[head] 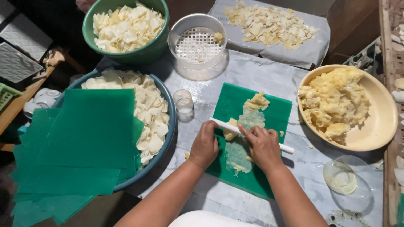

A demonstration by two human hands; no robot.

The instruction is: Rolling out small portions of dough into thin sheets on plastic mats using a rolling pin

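A green plastic sheet (269, 113) lies on the table in front of me with a strip of yellow dough (246, 122) spread along its middle. A thin white roller rod (286, 148) lies across the dough. My left hand (205, 145) presses on the rod's left part. My right hand (263, 145) presses on it just right of the dough strip. Part of the dough under my hands is flattened thin and translucent.
A tan bowl (381, 126) of yellow dough sits at right. Green bowl (147, 52) and blue basin (166, 143) hold pale chips; a stack of green sheets (84, 147) covers the basin's left. A white sieve (198, 42), small glass (184, 103), oil cup (343, 178) and chip tray (311, 52) stand around.
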